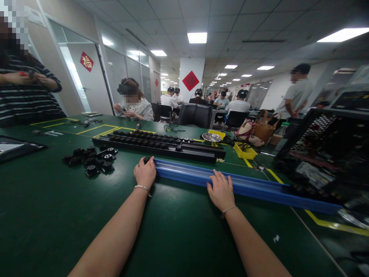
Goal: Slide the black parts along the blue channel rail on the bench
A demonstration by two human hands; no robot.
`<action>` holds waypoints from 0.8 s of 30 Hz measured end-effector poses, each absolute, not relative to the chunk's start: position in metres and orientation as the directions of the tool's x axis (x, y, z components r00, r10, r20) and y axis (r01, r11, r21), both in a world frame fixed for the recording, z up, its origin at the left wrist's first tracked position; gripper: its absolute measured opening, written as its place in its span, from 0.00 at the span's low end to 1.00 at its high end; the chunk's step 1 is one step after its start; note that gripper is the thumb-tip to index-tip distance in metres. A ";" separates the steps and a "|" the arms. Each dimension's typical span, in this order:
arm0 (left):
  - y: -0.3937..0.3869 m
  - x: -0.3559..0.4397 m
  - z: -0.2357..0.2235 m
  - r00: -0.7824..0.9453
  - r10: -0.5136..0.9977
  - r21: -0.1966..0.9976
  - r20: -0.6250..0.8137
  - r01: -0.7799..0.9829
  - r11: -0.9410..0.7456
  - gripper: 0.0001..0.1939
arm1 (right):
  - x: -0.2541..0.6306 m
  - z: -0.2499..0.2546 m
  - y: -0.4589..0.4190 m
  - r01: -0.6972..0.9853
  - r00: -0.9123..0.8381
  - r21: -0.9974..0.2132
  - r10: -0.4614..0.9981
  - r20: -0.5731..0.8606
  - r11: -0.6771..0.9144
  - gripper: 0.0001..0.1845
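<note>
A long blue channel rail [184, 176] lies across the green table in front of me, running off to the right. At its left end, my left hand [145, 173] is closed around a small black part [147, 159], whose shape is mostly covered by the fingers. My right hand [221, 191] grips the rail's near wall farther along, with its fingers over the top and its thumb on the near side. Behind the blue rail lie black rails [196, 154] with rows of black parts [144, 140] in them. Left of my left hand sits a loose pile of black parts [92, 159].
A black open-frame case [317, 154] stands at the right, beside the rail's far end. Yellow bins [245, 151] and a metal bowl [211, 137] are behind the rails. A tablet-like panel [20, 148] lies at left. A person [134, 104] sits across the table; another stands at left.
</note>
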State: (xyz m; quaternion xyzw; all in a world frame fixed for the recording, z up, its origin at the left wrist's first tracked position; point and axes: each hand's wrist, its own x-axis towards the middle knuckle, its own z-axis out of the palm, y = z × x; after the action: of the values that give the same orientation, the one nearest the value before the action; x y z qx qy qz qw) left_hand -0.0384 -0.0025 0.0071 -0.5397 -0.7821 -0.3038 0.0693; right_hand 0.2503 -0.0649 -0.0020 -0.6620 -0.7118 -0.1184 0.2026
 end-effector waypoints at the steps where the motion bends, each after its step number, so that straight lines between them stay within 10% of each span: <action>1: -0.001 -0.039 0.006 -0.393 0.804 0.389 0.446 0.894 0.220 0.21 | 0.250 -0.002 -0.065 0.991 -0.042 -0.096 0.894 0.447 0.095 0.15; 24: 0.002 -0.046 0.006 -0.403 0.806 0.435 0.433 0.877 0.205 0.21 | 0.250 -0.002 -0.065 0.991 -0.047 -0.091 0.891 0.452 0.099 0.15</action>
State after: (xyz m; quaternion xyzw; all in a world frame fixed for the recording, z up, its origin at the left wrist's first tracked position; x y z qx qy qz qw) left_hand -0.0465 0.0023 0.0059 -0.5435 -0.7742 -0.3195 0.0554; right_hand 0.2503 -0.0651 -0.0024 -0.6598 -0.7130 -0.1235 0.2024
